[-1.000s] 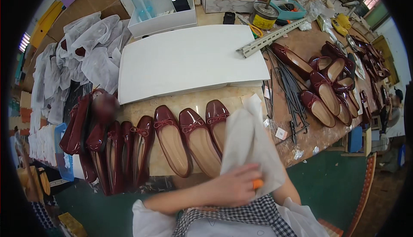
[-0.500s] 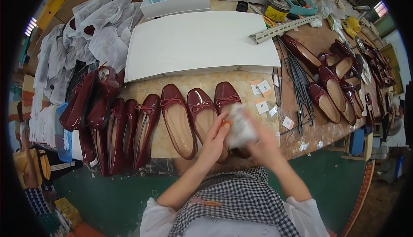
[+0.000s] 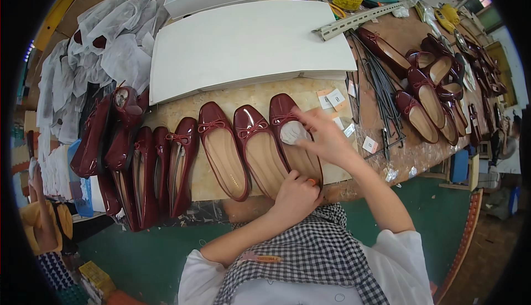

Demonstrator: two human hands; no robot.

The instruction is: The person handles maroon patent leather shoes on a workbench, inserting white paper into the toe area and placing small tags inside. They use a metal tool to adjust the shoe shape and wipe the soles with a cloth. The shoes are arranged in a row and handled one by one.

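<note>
A wad of crumpled white paper (image 3: pixel 293 133) sits in the opening of a dark red patent flat shoe (image 3: pixel 283 104), just behind its bow. My right hand (image 3: pixel 327 137) has its thumb and fingers closed on the wad from the right. Lower down, my left hand (image 3: pixel 298 195) has its fingers curled around the heel end of the same shoe. To the left lie two matching flats, the middle shoe (image 3: pixel 255 139) and the outer shoe (image 3: pixel 218 144), toes pointing away, with bare beige insoles.
Several red shoes (image 3: pixel 180 166) stand on their sides at the left, below tissue-wrapped shoes (image 3: pixel 121 34). A white board stack (image 3: pixel 249 45) lies behind. Small tags (image 3: pixel 334 97), thin dark rods (image 3: pixel 379 94), a slotted metal strip (image 3: pixel 359 21) and a shoe pile (image 3: pixel 426 94) are at right.
My right hand has brought the paper wad down into the shoe's opening. My left hand has let go of the wad and moved down to the shoe's heel. The view has shifted slightly.
</note>
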